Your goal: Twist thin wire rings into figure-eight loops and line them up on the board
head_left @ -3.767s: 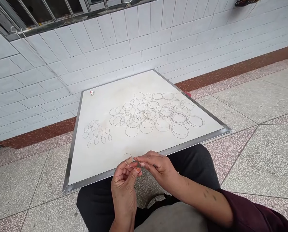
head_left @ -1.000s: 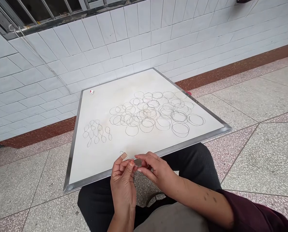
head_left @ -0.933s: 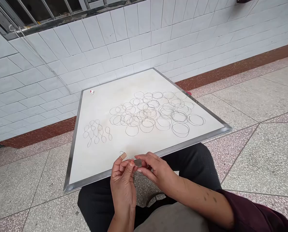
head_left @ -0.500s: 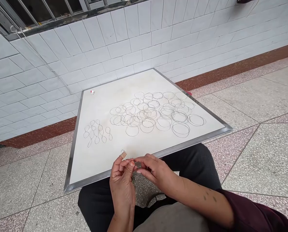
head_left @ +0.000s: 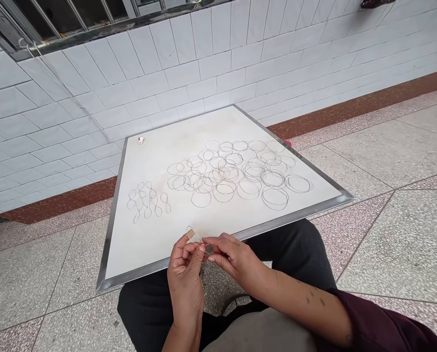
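Observation:
Over the near edge of the white board, my left hand (head_left: 186, 276) pinches a thin wire loop (head_left: 189, 227) between thumb and fingers. The loop stands up above my fingers, and a tan wrap, perhaps tape, covers one fingertip. My right hand (head_left: 236, 254) meets it from the right, its thumb and index finger closed at the same wire. A small dark grey block-like piece (head_left: 209, 249) shows between the two hands; its kind is unclear. Beyond them lie many round wire rings (head_left: 201, 198), overlapping, and to the left several figure-eight twisted wire loops (head_left: 165, 203).
The white board (head_left: 148, 249) has a metal rim (head_left: 137, 274) and rests by my lap. A small white-and-red object (head_left: 141, 140) sits at its far left corner. Behind stands a white tiled wall (head_left: 189, 73) with a barred window (head_left: 75, 19). Speckled floor (head_left: 416, 234) surrounds it.
The wire loop above my left fingers has turned and looks wider and more upright. Both hands stay together at nearly the same place. The loops on the board have not moved.

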Tool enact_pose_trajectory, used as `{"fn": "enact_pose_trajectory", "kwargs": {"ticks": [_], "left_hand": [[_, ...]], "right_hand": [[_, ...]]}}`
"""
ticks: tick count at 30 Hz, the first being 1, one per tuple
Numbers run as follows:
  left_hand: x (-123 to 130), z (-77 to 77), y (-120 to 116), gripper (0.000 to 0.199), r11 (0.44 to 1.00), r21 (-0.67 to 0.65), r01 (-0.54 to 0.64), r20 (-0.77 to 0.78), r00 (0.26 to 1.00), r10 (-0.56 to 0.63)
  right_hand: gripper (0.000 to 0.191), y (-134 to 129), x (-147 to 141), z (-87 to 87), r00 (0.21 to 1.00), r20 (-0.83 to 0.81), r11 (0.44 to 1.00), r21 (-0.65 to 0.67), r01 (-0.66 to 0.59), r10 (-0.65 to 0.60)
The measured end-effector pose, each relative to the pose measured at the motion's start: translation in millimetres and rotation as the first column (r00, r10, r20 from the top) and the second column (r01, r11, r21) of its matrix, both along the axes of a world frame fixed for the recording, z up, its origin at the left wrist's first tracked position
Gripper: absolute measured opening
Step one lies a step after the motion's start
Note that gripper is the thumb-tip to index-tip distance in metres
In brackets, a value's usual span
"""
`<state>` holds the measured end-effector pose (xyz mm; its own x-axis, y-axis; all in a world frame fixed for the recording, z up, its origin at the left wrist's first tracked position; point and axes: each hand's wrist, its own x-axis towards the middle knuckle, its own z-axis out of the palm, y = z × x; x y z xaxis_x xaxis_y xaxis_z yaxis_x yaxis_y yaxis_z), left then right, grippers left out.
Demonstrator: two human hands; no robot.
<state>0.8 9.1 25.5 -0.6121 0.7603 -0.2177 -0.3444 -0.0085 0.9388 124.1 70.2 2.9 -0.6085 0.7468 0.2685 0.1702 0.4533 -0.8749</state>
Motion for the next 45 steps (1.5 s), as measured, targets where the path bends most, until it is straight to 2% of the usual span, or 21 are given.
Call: {"fn": "enact_pose_trajectory", "kwargs": {"ticks": [10, 16, 22, 27, 34, 39, 45], "left_hand": [[4, 0.4, 2, 0.042, 0.999, 0.035, -0.027, 0.059, 0.998, 0.025], [2, -0.1, 0, 0.043, 1.000, 0.007, 0.012, -0.035, 0.999, -0.012], [-1, 7.8, -3, 0.045, 0.994, -0.010, 0.110, -0.111, 0.988, -0.111], [-2, 8.9, -3, 0.048, 0.988, -0.016, 0.152, -0.099, 0.983, -0.153], [-1, 4.8, -3, 0.043, 0.988, 0.009, 0.151, -0.041, 0.988, -0.151], [2, 4.6, -4, 0.040, 0.990, 0.026, 0.141, -0.018, 0.990, -0.140], [3, 8.9, -4, 0.042, 0.983, 0.057, 0.176, 0.050, 0.983, -0.179]], "right_hand": [[0.035, 1, -1, 0.2, 0.999, -0.039, 0.999, -0.030, -0.021, 0.020], [0.037, 3, 2, 5.1, 0.997, -0.032, 0.998, 0.006, -0.066, 0.066], [0.035, 15, 9, 12.3, 0.996, -0.071, 0.986, 0.163, -0.035, 0.048], [0.029, 18, 11, 11.8, 0.992, -0.049, 0.965, 0.242, -0.100, 0.115], [0.024, 12, 9, 9.8, 0.998, -0.055, 0.982, 0.188, 0.002, 0.009], [0.026, 11, 9, 10.6, 0.998, -0.064, 0.989, 0.148, 0.023, -0.013], [0.025, 10, 11, 15.4, 0.996, -0.080, 0.984, 0.170, 0.047, -0.033]]}}
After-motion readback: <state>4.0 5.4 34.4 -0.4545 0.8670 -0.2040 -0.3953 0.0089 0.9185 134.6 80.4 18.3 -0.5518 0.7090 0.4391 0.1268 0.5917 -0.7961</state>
